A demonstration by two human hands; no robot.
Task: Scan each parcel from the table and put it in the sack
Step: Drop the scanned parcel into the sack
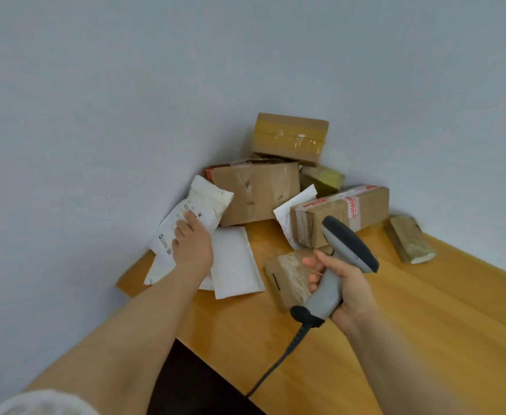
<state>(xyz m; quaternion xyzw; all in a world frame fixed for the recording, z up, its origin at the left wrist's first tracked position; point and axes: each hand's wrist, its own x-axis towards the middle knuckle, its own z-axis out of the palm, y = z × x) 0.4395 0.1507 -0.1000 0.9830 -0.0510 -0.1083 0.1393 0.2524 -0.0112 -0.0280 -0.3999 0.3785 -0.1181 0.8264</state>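
step in hand: present one parcel to the scanner.

the left hand (pixel 193 244) lies on a white mailer (pixel 206 199) at the left edge of the pile, where the counter (pixel 425 324) meets the wall. its fingers (pixel 190 218) are stretched flat across the printed label (pixel 163 239), pressing rather than gripping; whether the thumb hooks under the edge cannot be told. the right hand (pixel 350 292) is closed round the handle of the scanner (pixel 347 244), with the head raised and pointing towards the pile. its cable (pixel 275 363) trails off the near edge of the counter.

procedure, as judged from this view:

1. slide the fingers off the barcode before scanning; they cover part of the label now.
2. pinch the mailer by a bare margin and lift it off the flat envelope (pixel 233 265) beneath it, so that only one parcel comes up.
3. flatten the label. the mailer is soft and creased, and a bent barcode probably reads badly.
4. turn the scanner head left and down towards the label; it is not aimed there at present.
5. keep the cable away from the small box (pixel 287 277) lying just beside the right hand.

caution: the large box (pixel 257 193) leans against the mailer and may shift when the mailer is pulled out.

the sack is not in view.
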